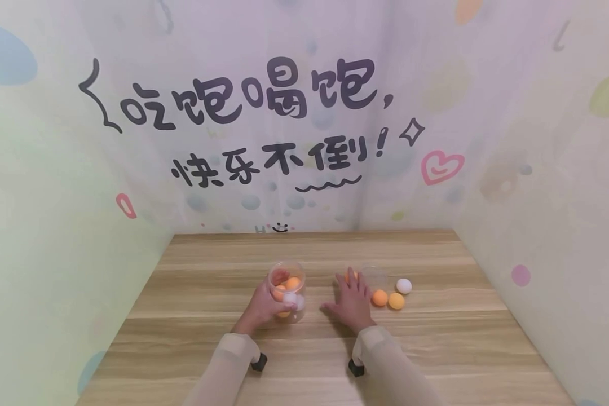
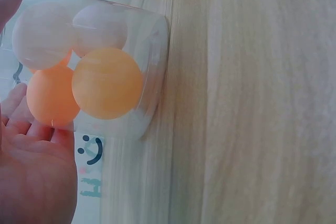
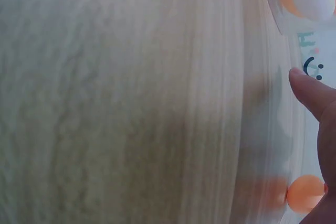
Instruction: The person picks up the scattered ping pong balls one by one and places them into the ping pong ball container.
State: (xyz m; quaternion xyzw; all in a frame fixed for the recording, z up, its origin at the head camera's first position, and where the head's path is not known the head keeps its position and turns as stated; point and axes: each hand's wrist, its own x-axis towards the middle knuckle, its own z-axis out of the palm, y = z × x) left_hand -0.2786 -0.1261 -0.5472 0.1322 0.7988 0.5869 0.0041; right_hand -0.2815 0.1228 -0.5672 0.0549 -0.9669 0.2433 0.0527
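Observation:
A clear plastic cup (image 1: 287, 270) stands on the table with several orange and white ping-pong balls (image 2: 107, 83) inside. My left hand (image 1: 265, 304) grips it from the left side, thumb in front and fingers behind. To the right, my right hand (image 1: 354, 301) reaches over the table, thumb held out away from the spread fingers. Its fingertips are at an orange ping-pong ball (image 1: 352, 276), which they partly cover. Just right of this hand lie an orange ball (image 1: 379, 298), a yellow-orange ball (image 1: 397, 301) and a white ball (image 1: 404, 286).
Behind the loose balls lies a clear round plastic piece (image 1: 375, 275), its kind hard to make out. The wood-grain table (image 1: 314, 361) meets a printed backdrop (image 1: 304, 211) at the back, with pale walls on both sides.

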